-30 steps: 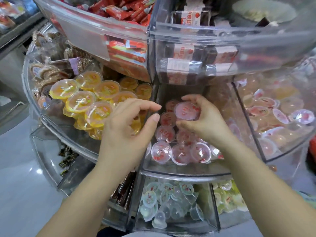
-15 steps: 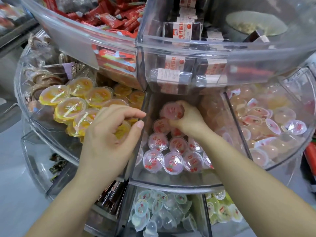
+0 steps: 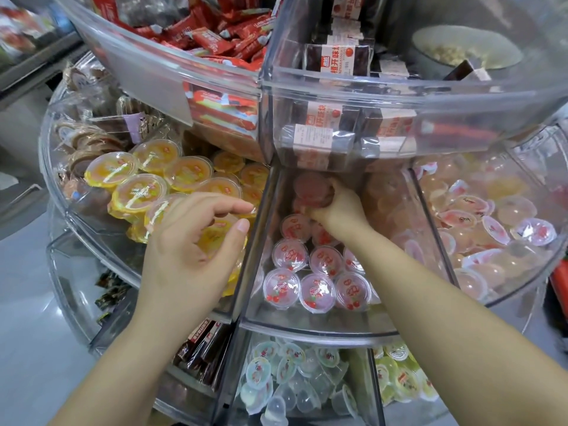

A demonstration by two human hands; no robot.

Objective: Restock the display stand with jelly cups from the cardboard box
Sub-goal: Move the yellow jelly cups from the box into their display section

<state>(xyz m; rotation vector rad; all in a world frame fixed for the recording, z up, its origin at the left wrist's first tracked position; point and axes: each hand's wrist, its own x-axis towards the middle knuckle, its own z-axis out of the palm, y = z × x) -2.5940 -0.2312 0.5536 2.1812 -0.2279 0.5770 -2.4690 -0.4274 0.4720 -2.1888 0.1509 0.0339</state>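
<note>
Now the right hand [image 3: 336, 207] reaches deep into the middle bin [image 3: 307, 325] of the stand [image 3: 196, 96], and its fingers curl around a red cup [image 3: 312, 189] at the back, under the upper tier. The left hand [image 3: 187, 256] hovers before the yellow cups [image 3: 138, 192]; its fingers are loosely curved, thumb and forefinger apart, and it holds nothing.

I judge the restocking is well advanced for this bin: rows of red cups [image 3: 316, 292] already lie from the front wall to the back, and the held cup seems to go on top of the far ones. How many cups remain I cannot say, because the cardboard box is not in view. The back of the bin is dark and blurred, so the exact grip and where the cup rests are hard to see
</note>
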